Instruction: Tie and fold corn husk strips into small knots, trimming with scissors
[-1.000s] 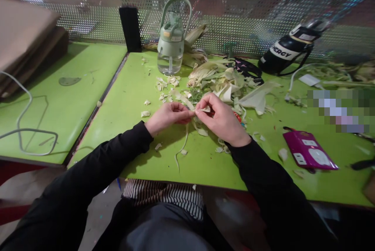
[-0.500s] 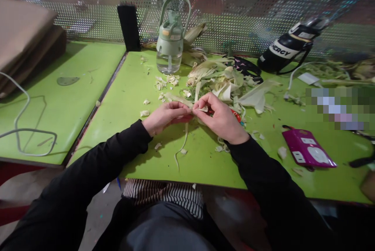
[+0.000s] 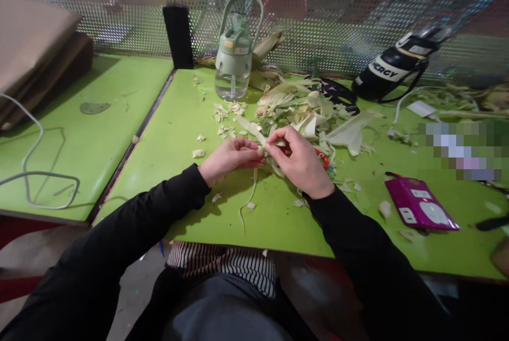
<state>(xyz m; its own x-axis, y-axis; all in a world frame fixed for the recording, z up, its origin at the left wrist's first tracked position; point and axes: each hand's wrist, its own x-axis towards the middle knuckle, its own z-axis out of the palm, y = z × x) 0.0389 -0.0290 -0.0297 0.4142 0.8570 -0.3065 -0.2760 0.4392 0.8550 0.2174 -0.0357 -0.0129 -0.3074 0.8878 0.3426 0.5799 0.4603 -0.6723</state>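
Observation:
Both hands meet above the green table, fingertips close together. My left hand (image 3: 234, 158) is closed in a pinch on pale corn husk, with a thin strand hanging below it to the tabletop. My right hand (image 3: 298, 159) pinches a corn husk strip (image 3: 251, 128) whose free end points up and to the left. Where the two hands meet, the fingers partly hide the husk. Just beyond them lies a heap of corn husks (image 3: 302, 102), with a red-orange object (image 3: 323, 158) showing beside my right hand. Small husk scraps (image 3: 199, 154) are scattered to the left.
A green-lidded water bottle (image 3: 234, 60) stands behind the hands. A black bottle (image 3: 392, 68) leans at the back right against the perforated metal screen (image 3: 318, 17). A purple power strip (image 3: 420, 203) lies at right. Brown paper (image 3: 35, 49) and a white cable (image 3: 29, 150) are at left.
The husk strip has swung so that its free end points higher. My right hand's fingers have shifted slightly at the pinch; my left hand stays close by. The view has moved slightly.

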